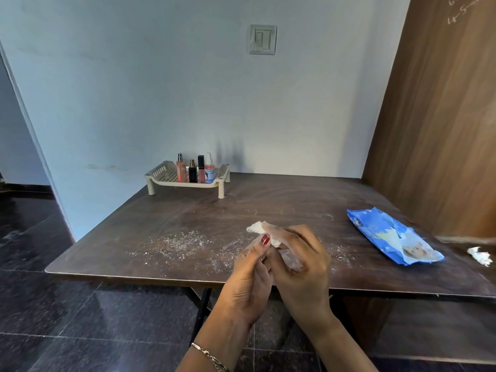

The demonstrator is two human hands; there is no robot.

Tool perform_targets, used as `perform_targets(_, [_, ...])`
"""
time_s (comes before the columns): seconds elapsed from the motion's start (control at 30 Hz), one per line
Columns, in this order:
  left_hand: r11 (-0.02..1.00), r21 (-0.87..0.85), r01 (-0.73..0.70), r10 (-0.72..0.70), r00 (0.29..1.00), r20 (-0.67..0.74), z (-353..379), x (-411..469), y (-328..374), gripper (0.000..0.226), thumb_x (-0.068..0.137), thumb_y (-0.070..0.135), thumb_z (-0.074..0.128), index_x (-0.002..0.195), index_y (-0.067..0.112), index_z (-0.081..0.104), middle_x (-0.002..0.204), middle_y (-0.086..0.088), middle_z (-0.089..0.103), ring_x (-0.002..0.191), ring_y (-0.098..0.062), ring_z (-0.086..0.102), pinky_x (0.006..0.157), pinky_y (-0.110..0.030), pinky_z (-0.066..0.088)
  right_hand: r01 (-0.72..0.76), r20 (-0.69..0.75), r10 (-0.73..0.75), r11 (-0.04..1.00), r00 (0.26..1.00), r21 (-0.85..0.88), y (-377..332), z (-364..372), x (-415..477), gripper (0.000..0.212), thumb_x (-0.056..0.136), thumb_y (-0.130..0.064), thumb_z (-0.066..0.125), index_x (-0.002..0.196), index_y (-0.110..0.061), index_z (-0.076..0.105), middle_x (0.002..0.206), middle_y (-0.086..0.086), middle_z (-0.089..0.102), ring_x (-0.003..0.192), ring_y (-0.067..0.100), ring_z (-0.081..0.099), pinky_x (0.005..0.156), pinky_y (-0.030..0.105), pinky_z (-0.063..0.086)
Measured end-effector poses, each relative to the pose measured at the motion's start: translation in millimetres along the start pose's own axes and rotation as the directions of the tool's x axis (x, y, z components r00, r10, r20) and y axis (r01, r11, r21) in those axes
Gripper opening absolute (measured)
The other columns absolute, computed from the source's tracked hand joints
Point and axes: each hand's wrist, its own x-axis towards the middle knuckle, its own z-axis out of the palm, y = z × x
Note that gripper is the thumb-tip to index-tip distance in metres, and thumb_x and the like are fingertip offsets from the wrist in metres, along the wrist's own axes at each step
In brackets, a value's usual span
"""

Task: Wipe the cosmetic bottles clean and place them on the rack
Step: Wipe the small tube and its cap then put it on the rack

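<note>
**Both hands on a wipe at mid-frame; four bottles on rack at back**

Far left: dark tiled floor (35,304) and a wall corner. The brown table (268,200) fills mid-frame. The cream slotted rack (161,175) stands at its back left edge, near the wall.

On the rack's right half, four bottles stand upright in a tight row. L to R:
- peach perfume bottle (181,169)
- small black bottle (192,173) w/ gold neck
- black-capped gloss tube (201,169)
- pink spray bottle (209,171) w/ a blue label, print too small to read

Above, upper centre of the frame, is a wall switch (262,39). White powder (182,244) is scattered over the table's front part, left of and around the hands.

Lower centre: the left hand (249,283), w/ a bracelet (209,355) on the wrist, pinches a white wipe (256,228) under its red-nailed thumb. The right hand (303,267) is just beside it, touching. Its fingers are curled round the wipe's other end. Something pale shows inside that palm, but can't tell if it's more wipe or sthg else.

Right: a blue wipes pack (389,234) lies flat w/ its flap peeled open, print unreadable. A crumpled used wipe (480,255) sits at the frame's right edge. The wood panel (442,116) at upper right has chalk marks, "60" and "4-5", cut off at the frame edge.
</note>
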Motion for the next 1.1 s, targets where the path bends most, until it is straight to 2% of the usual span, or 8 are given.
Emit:
perform_targets(0.13, [0.996,0.082,-0.046,0.050,0.998,-0.037,1,3,4,0.083,0.060,0.036,0.088,0.122,-0.005,0.051,0.108,-0.020,0.056,0.110,-0.030,0.049,0.110,-0.042,0.031,0.020,-0.001,-0.020,0.999,1.000,-0.046,-2,-2,5,0.031,0.078,0.000,0.069,0.104,-0.017,0.071,0.094,-0.004,0.065,0.087,0.007,0.063,0.072,0.023,0.052])
perform_targets(0.23, [0.995,-0.066,-0.075,0.066,0.990,-0.125,3,2,9,0.087,0.056,0.043,0.087,0.123,-0.003,0.054,0.116,-0.017,0.060,0.116,-0.024,0.056,0.111,-0.038,0.036,0.017,-0.047,-0.019,0.999,0.999,-0.049,-1,-5,10,0.024,0.078,-0.001,0.073,0.098,-0.012,0.073,0.095,-0.004,0.067,0.089,0.008,0.064,0.076,0.023,0.052])
perform_targets(0.4, [0.963,-0.258,-0.081,-0.002,0.952,-0.306,2,3,15,0.032,0.076,0.013,0.062,0.107,0.004,0.063,0.098,-0.014,0.070,0.080,-0.018,0.072,0.083,-0.033,0.056,-0.127,-0.124,0.140,0.986,0.982,0.109,0,-11,15,0.026,0.075,0.007,0.074,0.095,-0.010,0.072,0.091,-0.002,0.065,0.086,0.006,0.065,0.076,0.015,0.051])
perform_targets(0.7, [0.955,-0.006,-0.297,0.280,0.907,-0.316,1,4,11,0.026,0.063,0.004,0.073,0.088,0.007,0.066,0.081,-0.008,0.066,0.073,-0.015,0.068,0.076,-0.028,0.058,-0.409,-0.181,0.466,0.869,0.866,0.278,9,-11,10,0.027,0.074,0.005,0.074,0.085,-0.019,0.071,0.082,-0.007,0.070,0.076,0.000,0.065,0.067,0.006,0.047])
perform_targets(0.83, [0.931,0.101,-0.350,0.364,0.883,-0.296,-1,4,13,0.034,0.055,0.010,0.081,0.086,0.010,0.068,0.079,-0.005,0.072,0.078,-0.014,0.068,0.076,-0.026,0.059,-0.460,-0.193,0.536,0.824,0.822,0.331,15,-10,10,0.027,0.071,0.002,0.078,0.079,-0.023,0.073,0.077,-0.010,0.073,0.076,0.005,0.067,0.069,0.009,0.048])
perform_targets(0.93, [0.927,0.065,-0.369,0.372,0.887,-0.274,-4,5,16,0.073,0.036,0.019,0.095,0.101,0.008,0.066,0.073,-0.002,0.071,0.084,-0.014,0.070,0.087,-0.030,0.055,-0.524,-0.136,0.614,0.752,0.777,0.401,18,-12,7,0.018,0.071,0.003,0.077,0.077,-0.014,0.072,0.073,-0.009,0.073,0.068,0.001,0.065,0.064,0.009,0.048])
perform_targets(1.0, [0.935,0.024,-0.355,0.350,0.907,-0.234,-4,4,17,0.080,0.037,0.020,0.095,0.110,0.007,0.065,0.083,-0.004,0.073,0.090,-0.013,0.070,0.091,-0.030,0.052,-0.569,-0.038,0.663,0.668,0.747,0.480,17,-12,3,0.012,0.072,0.006,0.074,0.078,-0.004,0.071,0.069,-0.003,0.071,0.063,0.002,0.062,0.061,0.011,0.049])
perform_targets(1.1, [0.952,0.035,-0.304,0.306,0.939,-0.154,5,1,14,0.058,0.058,0.022,0.083,0.112,0.008,0.067,0.114,-0.010,0.070,0.103,-0.018,0.066,0.090,-0.029,0.052,-0.630,0.106,0.696,0.561,0.710,0.537,14,-7,-5,0.011,0.074,0.010,0.071,0.078,0.001,0.067,0.068,0.005,0.068,0.064,0.008,0.060,0.061,0.015,0.051])
